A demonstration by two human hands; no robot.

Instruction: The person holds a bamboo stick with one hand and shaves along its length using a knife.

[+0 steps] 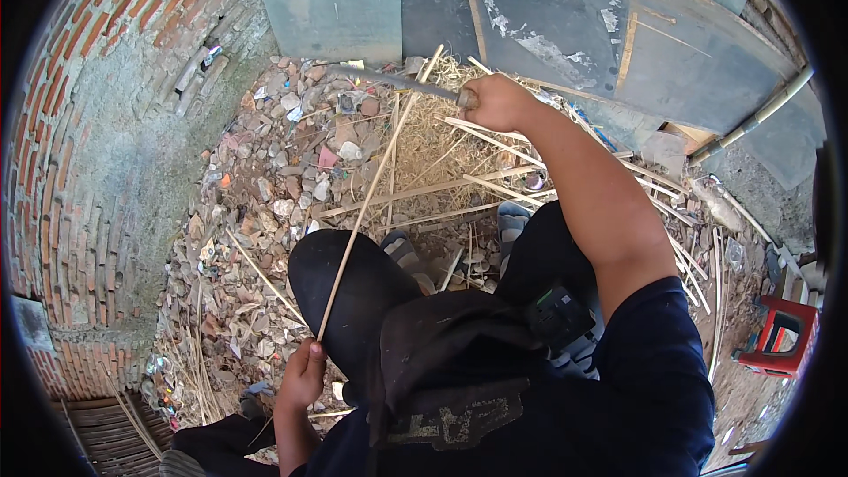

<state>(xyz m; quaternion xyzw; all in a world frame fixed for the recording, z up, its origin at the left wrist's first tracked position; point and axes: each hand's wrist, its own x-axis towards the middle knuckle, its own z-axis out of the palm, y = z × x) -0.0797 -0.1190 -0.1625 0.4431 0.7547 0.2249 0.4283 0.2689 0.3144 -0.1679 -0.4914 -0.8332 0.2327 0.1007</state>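
My left hand (305, 374) is closed around the near end of a long thin bamboo strip (355, 234). From there the strip slants up and away over my dark-trousered left knee (318, 278). In my right hand (501, 104), stretched out far ahead, is the handle of a long-bladed knife. Its grey blade (389, 79) points left and crosses the far part of the strip; whether the two touch I cannot tell. Pale shavings (433, 141) lie in a heap beneath the blade and my right hand.
Rubble (265, 203) covers the ground, with loose bamboo strips (689, 265) lying to the right. A brick wall (79, 203) stands left; grey-blue panels (548, 26) close the far side. A red plastic stool (781, 336) is at the right, dark cloth (225, 443) at the lower left.
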